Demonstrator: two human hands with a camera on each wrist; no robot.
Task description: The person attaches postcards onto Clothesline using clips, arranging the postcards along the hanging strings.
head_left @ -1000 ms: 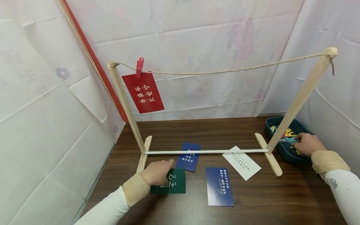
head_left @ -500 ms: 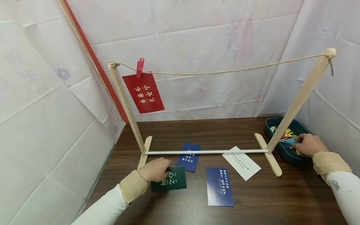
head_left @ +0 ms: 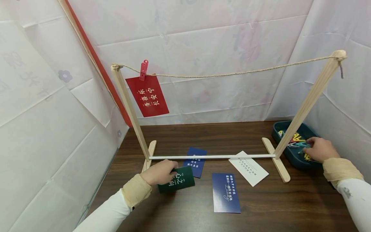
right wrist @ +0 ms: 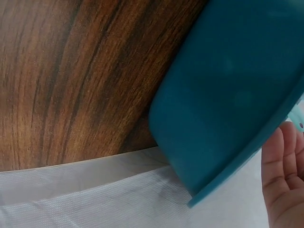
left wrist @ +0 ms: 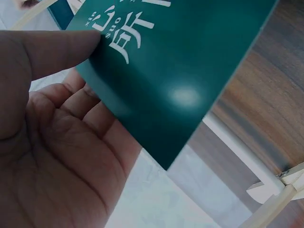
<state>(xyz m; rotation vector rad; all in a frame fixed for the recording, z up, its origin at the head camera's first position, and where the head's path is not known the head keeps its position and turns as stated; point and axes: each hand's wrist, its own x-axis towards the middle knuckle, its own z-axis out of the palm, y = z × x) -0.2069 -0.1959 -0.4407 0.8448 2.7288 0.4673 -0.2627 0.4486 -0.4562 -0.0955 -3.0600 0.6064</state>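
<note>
My left hand (head_left: 158, 173) pinches a dark green card (head_left: 181, 179) with white lettering between thumb and fingers. In the left wrist view the thumb presses the face of the green card (left wrist: 190, 61), whose corner points down. Over the teal bin (head_left: 298, 162) at the right, my right hand (head_left: 321, 149) reaches in from the side. Its fingertips pinch a light teal clothespin (head_left: 303, 149), partly seen at the fingers as a pale teal clothespin (right wrist: 297, 118) in the right wrist view. The right thumb is mostly hidden there.
A wooden frame (head_left: 311, 103) holds a stretched twine (head_left: 214, 76), where a red clothespin (head_left: 143, 70) hangs a red card (head_left: 150, 98). On the table lie a blue card (head_left: 227, 193), another blue card (head_left: 200, 154) and a white card (head_left: 252, 170). More clothespins (head_left: 297, 137) fill the bin.
My left hand has taken the green card by its edge and lifted and tilted it slightly up and right. The right hand has shifted little, with the teal clothespin now tilted at its fingertips.
</note>
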